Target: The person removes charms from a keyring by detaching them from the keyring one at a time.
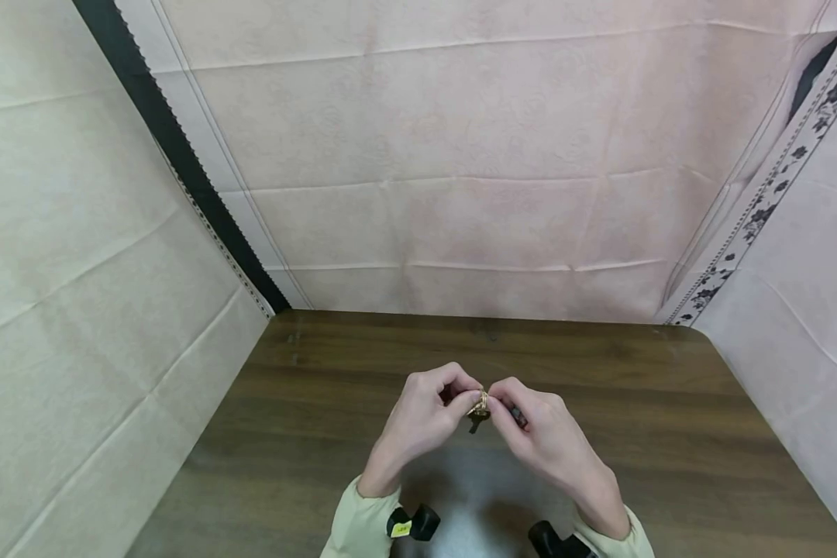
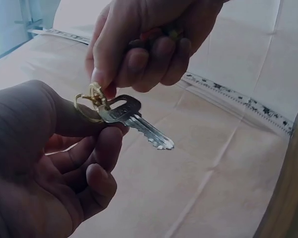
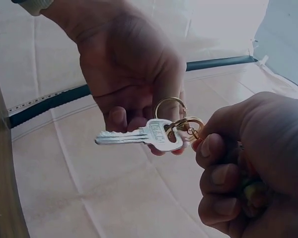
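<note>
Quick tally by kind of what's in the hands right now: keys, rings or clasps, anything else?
Silver key: 1
Gold ring: 1
Gold clasp: 1
Total: 3, held between the left hand and the right hand. The right hand's curled fingers also seem to cover something, too hidden to count.

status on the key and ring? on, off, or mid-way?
Mid-way. Done: the silver key hangs by its head at the gold clasp, linked to the gold ring. In hand: the left hand pinches the ring, the right hand pinches the clasp. Left: whether the key is going on or coming off cannot be told; nothing lies on the table.
</note>
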A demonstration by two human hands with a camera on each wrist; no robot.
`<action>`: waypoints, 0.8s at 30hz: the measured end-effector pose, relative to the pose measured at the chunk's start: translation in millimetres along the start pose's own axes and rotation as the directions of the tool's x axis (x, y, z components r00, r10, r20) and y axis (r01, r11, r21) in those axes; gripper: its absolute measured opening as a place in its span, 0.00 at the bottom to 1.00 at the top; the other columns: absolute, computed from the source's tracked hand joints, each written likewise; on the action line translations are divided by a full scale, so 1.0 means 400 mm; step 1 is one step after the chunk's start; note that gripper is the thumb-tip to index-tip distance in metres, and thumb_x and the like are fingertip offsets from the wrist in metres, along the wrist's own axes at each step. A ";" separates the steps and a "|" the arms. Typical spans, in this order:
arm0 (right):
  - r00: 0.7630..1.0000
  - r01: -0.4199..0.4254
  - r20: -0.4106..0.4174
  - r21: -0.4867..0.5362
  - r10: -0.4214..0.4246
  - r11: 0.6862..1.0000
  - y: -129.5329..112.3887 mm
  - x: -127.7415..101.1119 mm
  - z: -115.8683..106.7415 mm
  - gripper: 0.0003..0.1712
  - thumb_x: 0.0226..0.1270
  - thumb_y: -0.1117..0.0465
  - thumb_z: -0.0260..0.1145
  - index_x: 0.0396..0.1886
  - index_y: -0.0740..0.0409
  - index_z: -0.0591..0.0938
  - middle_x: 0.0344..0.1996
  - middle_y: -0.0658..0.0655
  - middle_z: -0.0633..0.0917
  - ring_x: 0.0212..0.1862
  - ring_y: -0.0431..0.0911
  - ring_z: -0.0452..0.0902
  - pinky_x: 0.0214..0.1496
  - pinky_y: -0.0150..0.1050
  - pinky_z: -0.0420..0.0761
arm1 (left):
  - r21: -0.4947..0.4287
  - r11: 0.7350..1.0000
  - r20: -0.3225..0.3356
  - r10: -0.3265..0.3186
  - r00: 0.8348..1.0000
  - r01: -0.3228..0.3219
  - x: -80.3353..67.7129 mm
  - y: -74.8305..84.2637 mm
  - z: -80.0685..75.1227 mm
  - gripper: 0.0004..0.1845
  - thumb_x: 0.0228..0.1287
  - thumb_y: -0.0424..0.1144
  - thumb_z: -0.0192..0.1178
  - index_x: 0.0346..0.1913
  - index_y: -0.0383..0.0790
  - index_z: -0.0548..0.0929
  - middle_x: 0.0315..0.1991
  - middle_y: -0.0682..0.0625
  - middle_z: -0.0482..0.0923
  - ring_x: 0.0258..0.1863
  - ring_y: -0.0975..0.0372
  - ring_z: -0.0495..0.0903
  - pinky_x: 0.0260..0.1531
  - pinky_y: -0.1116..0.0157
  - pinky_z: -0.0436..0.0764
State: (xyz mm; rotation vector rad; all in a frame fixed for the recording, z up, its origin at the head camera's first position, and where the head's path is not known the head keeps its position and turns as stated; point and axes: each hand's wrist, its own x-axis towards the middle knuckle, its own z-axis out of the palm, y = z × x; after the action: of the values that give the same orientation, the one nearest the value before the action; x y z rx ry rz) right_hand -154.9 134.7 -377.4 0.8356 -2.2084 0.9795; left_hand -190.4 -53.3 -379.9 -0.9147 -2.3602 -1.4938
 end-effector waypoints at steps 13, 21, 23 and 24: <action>0.999 0.026 -0.035 0.031 -0.025 0.999 0.009 0.002 -0.010 0.13 0.59 0.73 0.66 0.34 0.49 0.81 0.19 0.40 0.73 0.22 0.28 0.63 0.25 0.19 0.66 | -0.184 0.967 0.048 -0.168 0.985 0.174 0.008 -0.007 0.018 0.02 0.63 0.36 0.66 0.35 0.42 0.87 0.28 0.48 0.86 0.21 0.63 0.77 0.21 0.73 0.74; 0.999 0.040 -0.019 0.138 -0.038 0.990 0.001 0.000 -0.017 0.15 0.58 0.75 0.67 0.35 0.49 0.81 0.19 0.41 0.74 0.22 0.27 0.63 0.25 0.18 0.66 | 0.022 0.979 0.039 0.201 0.979 -0.202 0.000 0.001 0.002 0.05 0.65 0.35 0.63 0.40 0.49 0.85 0.33 0.57 0.82 0.29 0.72 0.76 0.28 0.74 0.79; 0.999 0.039 -0.020 0.144 -0.037 0.989 0.001 0.000 -0.017 0.15 0.58 0.75 0.67 0.35 0.50 0.80 0.19 0.41 0.75 0.22 0.27 0.64 0.25 0.18 0.66 | 0.096 0.941 0.000 0.327 0.945 -0.325 0.000 0.006 0.001 0.05 0.64 0.33 0.64 0.39 0.47 0.86 0.33 0.57 0.83 0.29 0.72 0.77 0.28 0.77 0.78; 0.999 0.038 -0.022 0.146 -0.035 0.988 0.001 0.000 -0.018 0.15 0.58 0.75 0.67 0.35 0.50 0.80 0.19 0.42 0.75 0.22 0.27 0.64 0.25 0.18 0.66 | 0.141 0.916 -0.022 0.383 0.924 -0.376 0.000 0.008 0.001 0.05 0.63 0.32 0.64 0.39 0.45 0.86 0.32 0.56 0.84 0.28 0.72 0.77 0.28 0.78 0.78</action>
State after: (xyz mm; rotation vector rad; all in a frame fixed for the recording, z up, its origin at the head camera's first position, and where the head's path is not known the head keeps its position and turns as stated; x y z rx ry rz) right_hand -153.4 140.5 -373.5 0.9250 -2.1172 1.1386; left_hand -188.5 -51.9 -377.5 -1.2027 -2.0641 -1.1761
